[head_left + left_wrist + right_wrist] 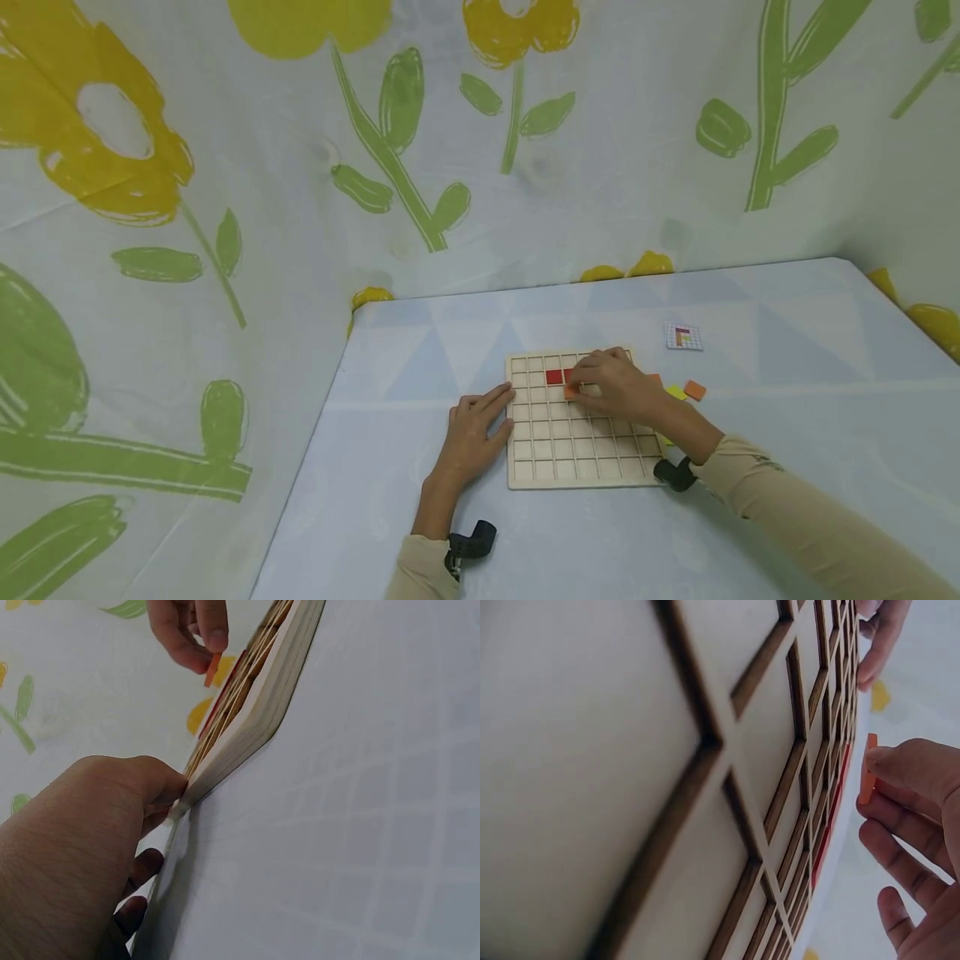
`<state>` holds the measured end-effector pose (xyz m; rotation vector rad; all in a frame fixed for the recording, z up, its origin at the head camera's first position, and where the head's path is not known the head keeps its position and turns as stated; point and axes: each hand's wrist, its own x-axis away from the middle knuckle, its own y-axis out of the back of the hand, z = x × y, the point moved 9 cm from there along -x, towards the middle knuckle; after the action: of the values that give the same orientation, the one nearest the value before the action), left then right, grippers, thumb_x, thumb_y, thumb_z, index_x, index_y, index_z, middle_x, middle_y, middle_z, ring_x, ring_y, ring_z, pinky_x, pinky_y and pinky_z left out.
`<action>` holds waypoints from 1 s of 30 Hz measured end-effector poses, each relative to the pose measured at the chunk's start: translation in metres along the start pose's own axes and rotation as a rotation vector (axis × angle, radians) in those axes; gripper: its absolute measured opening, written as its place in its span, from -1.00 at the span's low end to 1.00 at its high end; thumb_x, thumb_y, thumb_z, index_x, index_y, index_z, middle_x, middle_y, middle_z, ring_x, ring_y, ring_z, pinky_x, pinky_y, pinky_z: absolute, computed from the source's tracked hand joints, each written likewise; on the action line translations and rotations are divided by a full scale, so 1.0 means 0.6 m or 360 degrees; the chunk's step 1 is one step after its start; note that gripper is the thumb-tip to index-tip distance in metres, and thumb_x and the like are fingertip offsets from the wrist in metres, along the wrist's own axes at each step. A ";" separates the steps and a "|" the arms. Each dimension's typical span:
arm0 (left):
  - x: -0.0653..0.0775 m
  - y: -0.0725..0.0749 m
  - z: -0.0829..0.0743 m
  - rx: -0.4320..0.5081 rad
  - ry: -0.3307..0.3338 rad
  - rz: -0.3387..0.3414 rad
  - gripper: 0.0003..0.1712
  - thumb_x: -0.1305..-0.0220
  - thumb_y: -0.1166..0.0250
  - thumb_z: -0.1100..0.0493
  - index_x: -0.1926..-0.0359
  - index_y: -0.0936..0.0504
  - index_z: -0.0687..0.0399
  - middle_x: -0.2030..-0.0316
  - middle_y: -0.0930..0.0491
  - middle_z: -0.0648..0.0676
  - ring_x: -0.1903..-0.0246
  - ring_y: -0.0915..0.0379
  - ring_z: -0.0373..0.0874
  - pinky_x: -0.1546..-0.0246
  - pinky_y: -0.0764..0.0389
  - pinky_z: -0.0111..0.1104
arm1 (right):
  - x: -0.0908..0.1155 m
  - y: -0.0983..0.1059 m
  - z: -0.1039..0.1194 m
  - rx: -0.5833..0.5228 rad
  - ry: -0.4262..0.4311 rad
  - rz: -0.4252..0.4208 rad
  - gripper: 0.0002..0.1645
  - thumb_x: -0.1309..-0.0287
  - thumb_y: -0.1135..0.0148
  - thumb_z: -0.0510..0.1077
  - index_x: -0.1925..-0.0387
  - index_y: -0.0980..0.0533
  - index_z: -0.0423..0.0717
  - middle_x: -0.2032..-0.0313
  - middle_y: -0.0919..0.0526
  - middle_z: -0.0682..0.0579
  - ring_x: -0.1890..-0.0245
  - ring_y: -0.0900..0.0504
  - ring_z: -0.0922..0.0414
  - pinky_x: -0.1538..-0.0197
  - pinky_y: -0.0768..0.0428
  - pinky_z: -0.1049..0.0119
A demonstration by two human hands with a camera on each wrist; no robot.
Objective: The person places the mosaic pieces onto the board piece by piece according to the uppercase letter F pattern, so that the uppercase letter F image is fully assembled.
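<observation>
A square wooden grid board (pixel 543 475) lies on the table. Two red tiles (pixel 554 377) sit side by side in cells of an upper row, the right one partly behind the fingers. My right hand (pixel 618 385) pinches an orange tile (pixel 868 769) between thumb and fingertips, just above the board below the red tiles. In the right wrist view the tile is held on edge, apart from the grid. My left hand (pixel 474 433) rests at the board's left edge, thumb and fingertips touching its side (pixel 225 750), with the fingers fairly straight.
Loose orange (pixel 695 390) and yellow tiles (pixel 675 392) lie right of the board, some behind the right forearm. A small printed pattern card (pixel 683 336) lies farther back. Flower-printed cloth (pixel 285 167) hangs around the table's back and left edges.
</observation>
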<state>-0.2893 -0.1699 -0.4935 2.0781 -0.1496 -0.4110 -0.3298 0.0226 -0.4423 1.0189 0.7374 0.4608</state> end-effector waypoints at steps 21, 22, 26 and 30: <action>-0.002 0.000 0.000 -0.0012 -0.0014 0.0009 -0.45 -0.45 -0.15 -0.01 -0.42 -0.44 -0.12 -0.43 -0.30 -0.18 -0.13 -0.30 -0.12 -0.16 -0.26 -0.08 | -0.031 -0.020 0.016 0.0023 0.0062 0.0042 -0.91 -0.11 -0.50 -0.11 0.33 -0.72 0.03 0.25 -0.72 0.15 0.13 -0.62 0.10 0.03 -0.40 -0.02; -0.002 0.000 0.000 -0.0016 -0.0016 0.0010 -0.45 -0.45 -0.15 -0.01 -0.42 -0.44 -0.12 -0.43 -0.30 -0.18 -0.13 -0.30 -0.12 -0.16 -0.26 -0.09 | -0.032 -0.021 0.017 0.0031 0.0065 0.0047 -0.91 -0.10 -0.51 -0.10 0.34 -0.72 0.03 0.25 -0.72 0.15 0.13 -0.62 0.10 0.04 -0.40 -0.01; -0.002 0.000 0.000 -0.0023 -0.0011 0.0014 -0.45 -0.45 -0.15 -0.02 -0.42 -0.44 -0.13 -0.43 -0.30 -0.19 -0.13 -0.30 -0.13 -0.17 -0.26 -0.09 | -0.034 -0.025 0.022 0.0095 0.0087 0.0072 -0.90 -0.07 -0.53 -0.11 0.37 -0.71 0.03 0.24 -0.72 0.13 0.12 -0.62 0.08 0.05 -0.42 0.02; 0.000 0.000 0.001 -0.0046 -0.0005 0.0014 -0.44 -0.45 -0.14 -0.03 -0.42 -0.44 -0.14 -0.43 -0.30 -0.20 -0.13 -0.30 -0.12 -0.15 -0.28 -0.09 | -0.037 -0.031 0.029 0.0176 0.0110 0.0105 -0.88 -0.05 -0.53 -0.11 0.38 -0.70 0.01 0.24 -0.72 0.10 0.13 -0.61 0.06 0.03 -0.45 0.02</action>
<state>-0.2894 -0.1703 -0.4935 2.0475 -0.1541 -0.4089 -0.3319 -0.0109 -0.4461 1.1377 0.7995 0.5191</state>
